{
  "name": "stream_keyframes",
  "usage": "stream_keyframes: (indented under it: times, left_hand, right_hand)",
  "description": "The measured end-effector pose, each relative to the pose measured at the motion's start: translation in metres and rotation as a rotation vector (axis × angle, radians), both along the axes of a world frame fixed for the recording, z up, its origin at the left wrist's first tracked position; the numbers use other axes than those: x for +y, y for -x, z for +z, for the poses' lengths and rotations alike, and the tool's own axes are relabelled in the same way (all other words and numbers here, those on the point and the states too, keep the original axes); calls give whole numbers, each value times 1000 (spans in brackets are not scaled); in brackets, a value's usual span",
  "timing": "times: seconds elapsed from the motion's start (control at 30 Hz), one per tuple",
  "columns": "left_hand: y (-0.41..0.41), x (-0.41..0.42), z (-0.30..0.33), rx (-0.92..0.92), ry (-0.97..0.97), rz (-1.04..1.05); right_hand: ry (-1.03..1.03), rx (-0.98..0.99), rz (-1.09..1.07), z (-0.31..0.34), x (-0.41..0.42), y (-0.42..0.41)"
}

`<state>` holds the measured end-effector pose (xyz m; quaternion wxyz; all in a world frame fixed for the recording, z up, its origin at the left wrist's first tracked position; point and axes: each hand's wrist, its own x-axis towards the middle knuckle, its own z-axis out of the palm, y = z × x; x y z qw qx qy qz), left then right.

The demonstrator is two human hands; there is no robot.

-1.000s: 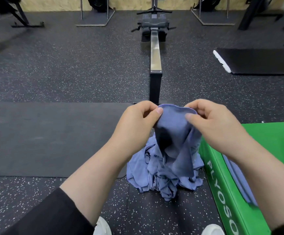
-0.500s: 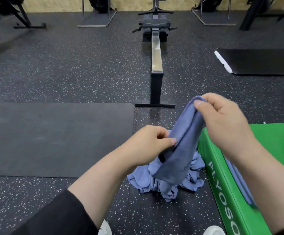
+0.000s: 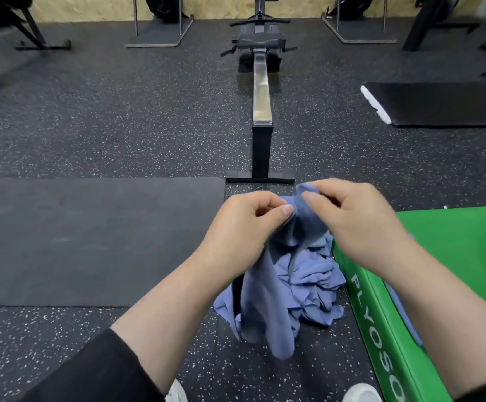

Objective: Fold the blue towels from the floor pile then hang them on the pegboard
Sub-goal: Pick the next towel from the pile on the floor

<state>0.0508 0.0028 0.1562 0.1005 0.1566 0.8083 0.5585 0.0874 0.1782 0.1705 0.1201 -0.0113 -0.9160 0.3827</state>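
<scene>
While one blue towel [image 3: 267, 300] is pinched at its top edge by the left hand [image 3: 244, 227] and the right hand [image 3: 352, 221], it is held hanging over the floor pile [image 3: 314, 282]. Folding is judged barely begun; the pile remains. More blue cloth [image 3: 401, 311] on the green box [image 3: 450, 256] is half hidden by the right forearm. No pegboard is seen.

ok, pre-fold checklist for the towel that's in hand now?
1. Left hand pinching the held towel: ok.
2. Right hand pinching its top edge: ok.
3. Towel spread flat between hands: not ok, it hangs bunched.
4. Lower end free of the floor pile: cannot tell, they overlap.
5. Green plyo box top free for folding: not ok, blue cloth lies on it.
6. Pegboard located: cannot tell, out of view.
</scene>
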Motion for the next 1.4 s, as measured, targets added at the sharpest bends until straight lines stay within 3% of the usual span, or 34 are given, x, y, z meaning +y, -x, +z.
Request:
stream_keyframes:
  times: [0.23,0.37,0.6,0.97,1.13,1.3,1.4]
  left_hand:
    - [3,-4,0,-76,-113,-17]
    - [3,-6,2,-86,-91,-7]
    - [10,-21,0,-179,196,-11]
    - [3,-13,6,38,138,-98]
    - [3,-12,6,9,55,-87]
    - [11,-21,-1,7,238,-7]
    - [10,-22,0,29,213,4]
  right_hand:
    - [63,-111,201,-1,-2,0]
    - [45,-72,117,-5,-2,2]
    - [88,-25,-129,-4,25,4]
    - [-49,-175,244,-10,4,-1]
    - [-40,-114,144,-12,1,2]
    - [51,-59,-70,-8,21,6]
    - [5,-114,-34,-9,27,4]
